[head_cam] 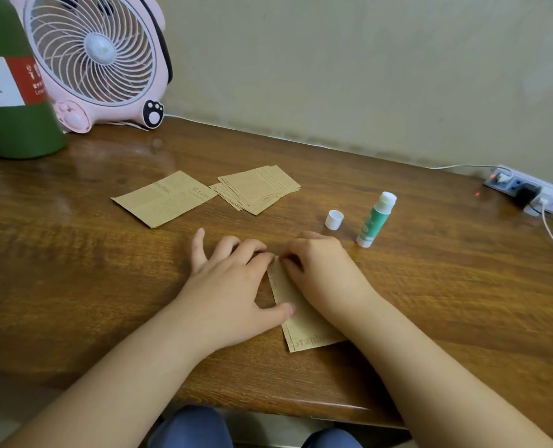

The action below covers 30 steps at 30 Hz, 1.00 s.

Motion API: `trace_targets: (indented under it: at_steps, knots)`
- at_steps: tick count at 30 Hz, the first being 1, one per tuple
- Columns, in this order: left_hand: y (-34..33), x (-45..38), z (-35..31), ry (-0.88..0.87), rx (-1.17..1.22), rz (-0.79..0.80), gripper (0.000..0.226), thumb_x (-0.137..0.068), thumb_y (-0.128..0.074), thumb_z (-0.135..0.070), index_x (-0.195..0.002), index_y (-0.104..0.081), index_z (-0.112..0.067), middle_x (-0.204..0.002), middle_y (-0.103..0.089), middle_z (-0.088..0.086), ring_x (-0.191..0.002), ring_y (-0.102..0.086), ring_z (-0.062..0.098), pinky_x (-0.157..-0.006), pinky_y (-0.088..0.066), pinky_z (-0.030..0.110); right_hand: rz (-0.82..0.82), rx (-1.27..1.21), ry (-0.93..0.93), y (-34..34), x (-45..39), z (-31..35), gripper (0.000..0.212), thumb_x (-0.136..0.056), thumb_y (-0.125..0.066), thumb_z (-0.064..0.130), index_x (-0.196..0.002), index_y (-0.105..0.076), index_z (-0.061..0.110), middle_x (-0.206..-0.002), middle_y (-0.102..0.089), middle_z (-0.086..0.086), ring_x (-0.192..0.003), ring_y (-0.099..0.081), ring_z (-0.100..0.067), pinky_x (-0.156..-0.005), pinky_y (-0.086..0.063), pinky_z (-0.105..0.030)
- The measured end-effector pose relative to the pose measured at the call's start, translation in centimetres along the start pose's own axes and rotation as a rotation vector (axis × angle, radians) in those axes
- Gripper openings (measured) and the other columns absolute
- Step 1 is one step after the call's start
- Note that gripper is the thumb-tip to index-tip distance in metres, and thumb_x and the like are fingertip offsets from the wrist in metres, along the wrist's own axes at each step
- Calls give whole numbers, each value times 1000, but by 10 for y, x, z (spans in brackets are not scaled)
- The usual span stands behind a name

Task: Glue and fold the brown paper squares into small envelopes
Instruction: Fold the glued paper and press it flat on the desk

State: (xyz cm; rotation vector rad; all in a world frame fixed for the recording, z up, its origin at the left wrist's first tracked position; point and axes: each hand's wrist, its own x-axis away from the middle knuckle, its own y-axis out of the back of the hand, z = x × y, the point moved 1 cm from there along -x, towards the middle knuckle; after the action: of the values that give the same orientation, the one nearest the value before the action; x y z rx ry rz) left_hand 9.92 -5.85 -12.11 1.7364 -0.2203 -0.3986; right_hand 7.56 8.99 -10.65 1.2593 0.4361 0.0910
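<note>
Head view: uncapped glue stick [376,220] stands beside cap [334,219].

The brown paper piece [304,324] lying near the table's front edge is showing reddish letters reading "Graphi", the rest passing under the right wrist. The single brown sheet [165,198] toward the back left is showing "H. Gray" and a word ending "ection". The green bottle [13,92] at the back left corner is carrying a white label showing "ern" and, below it, "Bottle"; its red panel's characters are too blurred.
</note>
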Motion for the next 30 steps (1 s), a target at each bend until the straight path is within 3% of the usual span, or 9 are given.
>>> trace_targets:
  at_steps: [5,9,11,14,16,19,24,27,30]
  knots:
    - [1,2,-1,-1,-36,-17,95,-63,-7,-82,-142,-30,-36,-141,-23,-23,-133,-13,6,-109,17,58,-60,25,-106,12,10,-28,13,-87,-55,13,-86,-68,14,-83,-59,1,-81,-57,-17,-70,-46,-30]
    - [2,2,-3,-1,-56,-51,93,-65,-13,-82,-141,-37,-34,-146,-26,-19,-135,-17,7,-109,17,58,-69,37,-198,30,26,-38,19,-86,-61,19,-103,-69,22,-91,-60,8,-89,-56,-12,-78,-44,-23]
    - [5,4,-5,11,-70,-102,86,-67,-23,-81,-127,-56,-28,-141,-41,-13,-130,-32,12,-110,11,58,-121,12,-159,38,36,-29,24,-84,-64,21,-108,-68,26,-94,-60,10,-93,-54,-10,-82,-44,-24]
    - [2,6,-8,-14,-108,-208,73,-72,-36,-73,-87,-75,-13,-117,-64,2,-108,-55,23,-109,-4,62,26,32,-52,34,54,-5,29,-89,-57,29,-118,-63,28,-107,-60,10,-107,-49,-11,-96,-38,-27]
    - [1,8,-10,-52,-126,-256,70,-79,-36,-66,-79,-74,-8,-114,-66,7,-103,-58,26,-109,-8,62,89,56,-56,27,61,3,32,-93,-48,32,-124,-57,28,-115,-57,10,-112,-47,-14,-94,-36,-24]
    - [2,14,-13,-200,-118,-289,62,-86,-36,-55,-74,-74,-7,-110,-67,7,-100,-60,25,-109,-15,58,45,56,-103,24,59,5,38,-97,-40,28,-133,-48,27,-121,-55,7,-110,-48,-17,-88,-38,-23]
    - [6,19,-12,-273,59,-252,49,-92,-28,-52,-59,-51,-23,-67,-56,-12,-83,-56,8,-111,-12,49,107,-2,-26,15,44,-8,37,-96,-42,16,-130,-53,24,-124,-51,7,-114,-46,-13,-93,-34,-16]
    - [13,6,-2,-215,125,-140,59,-84,-9,-61,-71,-56,-27,-79,-57,-18,-99,-46,-2,-115,5,40,116,-95,-12,19,36,-14,34,-92,-47,9,-121,-61,22,-121,-55,7,-114,-50,-11,-95,-36,-16]
    - [12,-9,12,-153,115,-56,43,-87,-33,-62,-109,-60,-37,-113,-54,-27,-120,-35,-2,-113,10,43,101,-49,1,17,29,-7,40,-91,-44,6,-124,-60,21,-121,-55,4,-117,-47,-15,-97,-35,-20]
